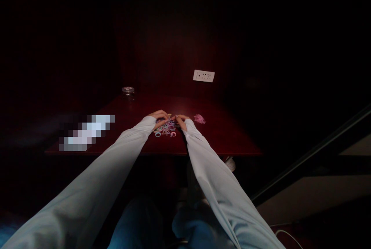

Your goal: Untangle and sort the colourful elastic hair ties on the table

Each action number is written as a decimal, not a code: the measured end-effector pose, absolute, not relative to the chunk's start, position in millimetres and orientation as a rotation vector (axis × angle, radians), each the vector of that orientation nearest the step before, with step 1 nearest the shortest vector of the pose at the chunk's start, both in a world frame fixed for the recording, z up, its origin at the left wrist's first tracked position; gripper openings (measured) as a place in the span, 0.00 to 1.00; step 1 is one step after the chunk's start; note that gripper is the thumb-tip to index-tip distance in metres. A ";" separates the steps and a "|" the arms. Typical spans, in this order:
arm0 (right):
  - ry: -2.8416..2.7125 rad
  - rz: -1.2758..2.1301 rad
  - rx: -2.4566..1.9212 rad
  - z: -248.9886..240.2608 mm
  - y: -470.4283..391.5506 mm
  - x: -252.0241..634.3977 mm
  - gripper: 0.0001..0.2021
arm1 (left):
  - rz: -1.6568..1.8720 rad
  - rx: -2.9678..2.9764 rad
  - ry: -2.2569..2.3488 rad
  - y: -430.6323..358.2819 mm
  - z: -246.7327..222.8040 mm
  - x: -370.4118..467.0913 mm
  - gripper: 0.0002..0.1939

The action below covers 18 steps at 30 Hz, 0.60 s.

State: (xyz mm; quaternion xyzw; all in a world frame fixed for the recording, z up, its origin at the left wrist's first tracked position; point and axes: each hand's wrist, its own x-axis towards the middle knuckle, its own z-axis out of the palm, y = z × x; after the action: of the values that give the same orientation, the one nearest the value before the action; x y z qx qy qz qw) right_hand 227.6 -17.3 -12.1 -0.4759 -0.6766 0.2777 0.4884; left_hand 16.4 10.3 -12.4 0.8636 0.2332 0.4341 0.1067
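Note:
A pile of small pastel rings and bands (pixel 166 128) lies on the dark red table (pixel 226 137). At the pile's left and back edge is my left hand (pixel 160 116), its fingers bent over the pieces. My right hand (pixel 181 120) is at the pile's right side, fingers curled toward the left hand. Whether either hand grips a piece is too small to make out. Two loose rings, one pale blue (pixel 158 134) and one pink (pixel 173 134), lie at the near edge of the pile. Right of my right hand sits a separate heap of pink bands (pixel 199 118).
A clear round container (pixel 128 90) stands at the table's back left. A blurred pale patch covers something on the left of the table. On the wall behind is a white socket panel (pixel 203 75). A dark slanted bar crosses the lower right.

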 end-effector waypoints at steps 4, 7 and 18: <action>-1.681 0.621 -1.185 -11.3 -18.7 228.1 0.12 | 1.262 2.547 0.687 9.7 -11.7 16.0 0.15; -1.708 0.596 -1.178 -13.4 -15.9 228.2 0.09 | 1.271 2.542 0.679 12.4 -12.9 16.1 0.17; -1.735 0.588 -1.162 -14.0 -15.8 229.2 0.11 | 1.344 2.510 0.654 21.6 -19.7 18.9 0.22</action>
State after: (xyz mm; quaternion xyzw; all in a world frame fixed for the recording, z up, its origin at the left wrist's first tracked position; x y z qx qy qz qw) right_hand 229.2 -15.8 -14.0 -0.4738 -0.7070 0.2398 0.4672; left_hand 18.9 21.6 -19.7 0.8541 0.2226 0.4571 0.1099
